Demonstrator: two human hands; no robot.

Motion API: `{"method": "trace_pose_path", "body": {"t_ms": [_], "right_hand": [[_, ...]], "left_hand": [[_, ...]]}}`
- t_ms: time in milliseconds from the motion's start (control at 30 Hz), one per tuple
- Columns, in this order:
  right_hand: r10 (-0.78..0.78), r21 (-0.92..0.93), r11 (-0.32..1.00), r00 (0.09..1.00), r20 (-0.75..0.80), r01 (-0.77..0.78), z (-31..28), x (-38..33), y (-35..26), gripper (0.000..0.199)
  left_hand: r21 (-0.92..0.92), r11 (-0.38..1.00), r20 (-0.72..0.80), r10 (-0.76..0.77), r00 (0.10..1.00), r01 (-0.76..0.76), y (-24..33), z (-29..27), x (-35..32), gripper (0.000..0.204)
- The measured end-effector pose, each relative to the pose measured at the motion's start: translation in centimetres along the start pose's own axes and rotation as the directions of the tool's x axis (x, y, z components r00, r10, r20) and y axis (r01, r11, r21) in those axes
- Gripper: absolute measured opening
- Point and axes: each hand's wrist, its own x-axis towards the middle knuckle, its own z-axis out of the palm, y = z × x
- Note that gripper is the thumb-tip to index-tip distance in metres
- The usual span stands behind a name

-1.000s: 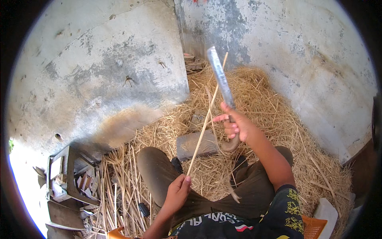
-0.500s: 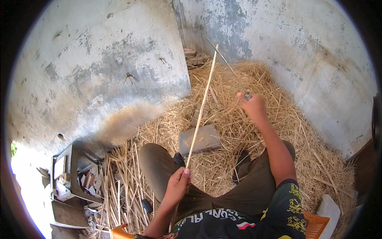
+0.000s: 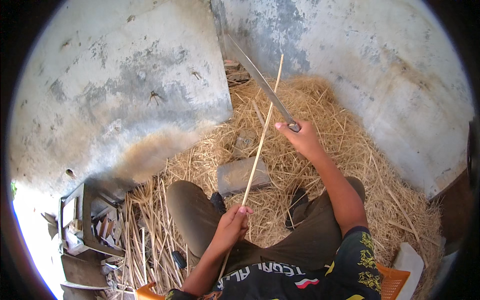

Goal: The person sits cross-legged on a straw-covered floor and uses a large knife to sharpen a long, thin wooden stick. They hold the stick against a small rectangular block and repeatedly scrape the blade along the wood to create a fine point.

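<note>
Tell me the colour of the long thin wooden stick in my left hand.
Pale yellow; the long thin wooden stick shows best in the head view.

Weathered corner (image 3: 217,25) around a straw heap (image 3: 360,170).
Left of the heap, a pale left wall (image 3: 120,85), grey-patched and stained brown low down, ends in an upright edge; a scuffed right wall (image 3: 370,95) rises beyond the heap and along its right. Brick-like pieces (image 3: 237,75) lie at its far end. A dark wooden frame (image 3: 88,217) stands to its left, white daylight (image 3: 34,240) glaring farther left. An orange plastic chair (image 3: 393,286) shows at its near side.
</note>
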Motion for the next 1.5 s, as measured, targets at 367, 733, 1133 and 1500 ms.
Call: {"method": "trace_pose_path", "body": {"t_ms": [367,733,1133,1500], "right_hand": [[-0.088,-0.003,0.996,0.989,-0.118,0.088,1.2,-1.0,-1.1,0.036],[0.076,0.195,0.981,0.908,-0.411,0.006,-5.7,2.6,2.3,0.041],[-0.573,-0.63,0.689,0.801,-0.172,0.358,1.6,-1.9,1.3,0.021],[-0.757,-0.598,0.553,0.65,-0.068,0.581,2.8,-0.7,1.3,0.016]], "left_hand": [[-0.074,0.968,0.318,-0.204,0.926,0.239,-1.7,-1.7,0.1,0.049],[0.146,0.933,0.095,-0.344,0.934,0.329,-4.3,-3.4,-8.6,0.035],[0.101,0.987,-0.051,0.131,0.99,-0.125,2.6,1.5,1.4,0.035],[0.229,0.947,-0.112,0.255,0.96,-0.225,1.8,2.1,3.1,0.034]]}}
